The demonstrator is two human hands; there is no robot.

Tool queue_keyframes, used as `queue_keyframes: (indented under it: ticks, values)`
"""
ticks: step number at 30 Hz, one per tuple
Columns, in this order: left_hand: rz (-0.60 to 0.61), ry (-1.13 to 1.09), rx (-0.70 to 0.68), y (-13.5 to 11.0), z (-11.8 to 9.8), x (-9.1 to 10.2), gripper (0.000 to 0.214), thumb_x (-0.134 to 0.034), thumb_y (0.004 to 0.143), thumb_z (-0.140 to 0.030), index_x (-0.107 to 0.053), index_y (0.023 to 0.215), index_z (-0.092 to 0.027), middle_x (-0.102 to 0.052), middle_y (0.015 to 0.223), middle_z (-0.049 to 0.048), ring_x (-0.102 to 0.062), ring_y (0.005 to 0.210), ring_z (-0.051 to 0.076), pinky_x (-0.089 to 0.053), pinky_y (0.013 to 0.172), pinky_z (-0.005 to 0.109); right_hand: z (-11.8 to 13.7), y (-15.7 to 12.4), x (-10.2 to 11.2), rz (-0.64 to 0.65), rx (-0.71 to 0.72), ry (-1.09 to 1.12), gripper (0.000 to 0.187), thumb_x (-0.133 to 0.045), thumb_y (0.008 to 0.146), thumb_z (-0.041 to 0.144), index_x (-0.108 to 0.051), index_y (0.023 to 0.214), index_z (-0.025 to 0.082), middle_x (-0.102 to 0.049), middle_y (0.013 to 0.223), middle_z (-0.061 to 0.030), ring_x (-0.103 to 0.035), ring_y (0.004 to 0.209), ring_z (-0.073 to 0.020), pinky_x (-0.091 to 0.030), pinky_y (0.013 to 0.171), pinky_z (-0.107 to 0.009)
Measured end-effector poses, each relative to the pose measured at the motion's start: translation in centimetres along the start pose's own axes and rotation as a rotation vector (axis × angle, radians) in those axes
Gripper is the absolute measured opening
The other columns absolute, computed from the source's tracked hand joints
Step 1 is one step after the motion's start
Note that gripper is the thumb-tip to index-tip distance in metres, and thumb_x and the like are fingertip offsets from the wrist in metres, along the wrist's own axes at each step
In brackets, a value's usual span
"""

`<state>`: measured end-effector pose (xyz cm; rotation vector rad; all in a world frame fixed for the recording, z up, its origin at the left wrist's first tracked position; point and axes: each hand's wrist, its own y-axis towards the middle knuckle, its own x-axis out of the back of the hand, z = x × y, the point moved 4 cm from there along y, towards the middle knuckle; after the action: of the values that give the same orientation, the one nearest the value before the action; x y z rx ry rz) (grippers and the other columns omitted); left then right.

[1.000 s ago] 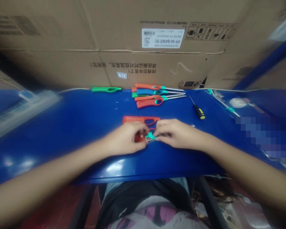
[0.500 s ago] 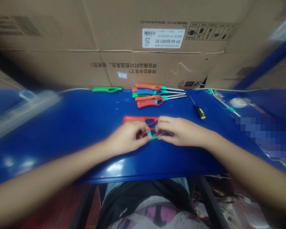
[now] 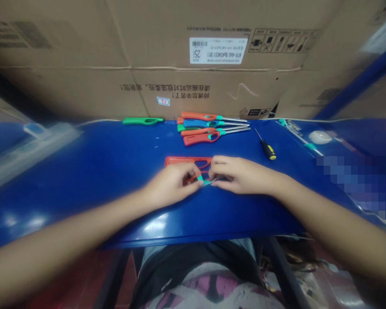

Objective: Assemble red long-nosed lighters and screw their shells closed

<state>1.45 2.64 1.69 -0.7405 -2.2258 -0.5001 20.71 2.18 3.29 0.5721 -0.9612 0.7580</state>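
Observation:
My left hand [image 3: 172,184] and my right hand [image 3: 239,175] meet at the middle of the blue table [image 3: 99,171]. Between them I pinch an orange lighter body with a teal collar [image 3: 200,177] and a thin metal tube. The left fingers are closed on the orange part, the right fingers on the tube end. A loose orange handle shell [image 3: 186,161] lies flat just behind my hands.
A heap of several orange, blue and green long-nosed lighters [image 3: 209,128] lies at the back. A single green lighter handle [image 3: 142,121] is to their left, a black-and-yellow screwdriver [image 3: 266,148] to their right. Large cardboard boxes [image 3: 186,56] wall the back edge.
My hands have shifted slightly away from me with the lighter part; the teal collar now sits closer to the orange shell. Everything else on the table is unmoved.

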Motion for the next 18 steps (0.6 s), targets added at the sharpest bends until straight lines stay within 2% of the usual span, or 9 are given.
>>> queue_keyframes:
  ticks: [5,9,14,18]
  values:
    - [-0.019,0.011,-0.014,0.03,-0.04,0.16,0.009,-0.067,0.086,-0.025,-0.066,0.092,-0.018,-0.069,0.083,-0.0004,-0.060,0.071,0.013,-0.045,0.065,0.024,0.04,0.06,-0.04,-0.002,0.003,0.007,0.006,-0.063,0.094,0.021,-0.065,0.099,0.019,-0.062,0.110,-0.0063,-0.061,0.089,-0.0166,-0.048,0.076,-0.028]
    - [-0.039,0.026,-0.017,0.07,-0.02,0.21,0.016,-0.068,0.088,-0.029,-0.069,0.099,-0.018,-0.070,0.085,0.0003,-0.061,0.071,0.014,-0.047,0.065,0.024,-0.10,0.16,-0.09,0.000,-0.001,-0.002,0.006,-0.062,0.095,0.021,-0.066,0.099,0.019,-0.061,0.108,-0.0060,-0.060,0.088,-0.0163,-0.048,0.077,-0.028]
    - [-0.061,0.147,-0.079,0.00,-0.16,0.26,0.026,-0.064,0.093,-0.036,-0.070,0.112,-0.019,-0.073,0.104,0.0059,-0.067,0.091,0.020,-0.050,0.080,0.030,-0.28,0.14,0.08,0.004,-0.005,0.000,0.005,-0.061,0.096,0.021,-0.065,0.095,0.019,-0.062,0.104,-0.0055,-0.059,0.085,-0.0159,-0.047,0.075,-0.028]
    - [-0.076,0.177,-0.068,0.09,-0.11,0.37,0.026,-0.061,0.095,-0.036,-0.071,0.113,-0.020,-0.072,0.101,0.0054,-0.065,0.089,0.019,-0.049,0.075,0.029,-0.21,-0.03,0.35,0.017,-0.005,0.000,0.005,-0.060,0.096,0.019,-0.064,0.096,0.019,-0.062,0.098,-0.0043,-0.059,0.084,-0.0157,-0.045,0.074,-0.027]
